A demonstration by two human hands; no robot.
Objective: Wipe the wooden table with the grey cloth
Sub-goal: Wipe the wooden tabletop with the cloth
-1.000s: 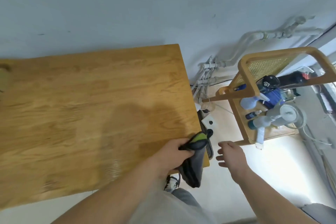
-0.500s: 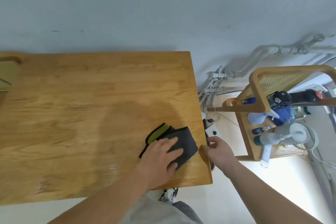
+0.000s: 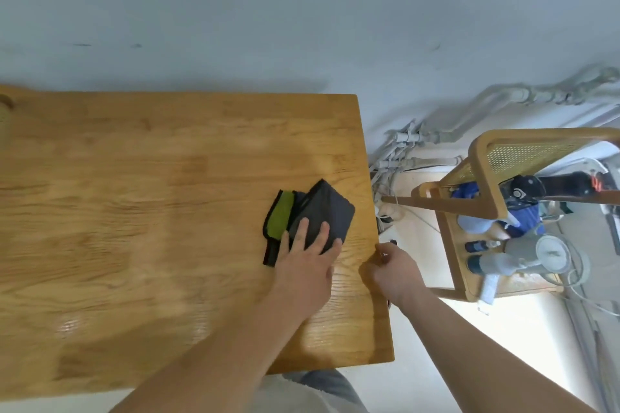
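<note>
The wooden table (image 3: 141, 211) fills the left and middle of the head view. A folded grey cloth (image 3: 322, 211) with a green inner face lies flat on it near the right edge. My left hand (image 3: 307, 256) presses down on the cloth's near part with straight, spread fingers. My right hand (image 3: 394, 270) grips the table's right edge, fingers curled over it beside the cloth.
A pale wall runs along the table's far side. To the right stands a wooden rattan-sided rack (image 3: 483, 184) holding spray bottles (image 3: 493, 261) and other items. Pipes and cables (image 3: 402, 151) run along the wall base behind it.
My left hand brought the hanging cloth up from the table's corner, laid it flat and slid it farther in. My right hand moved from open air onto the table's right edge.
</note>
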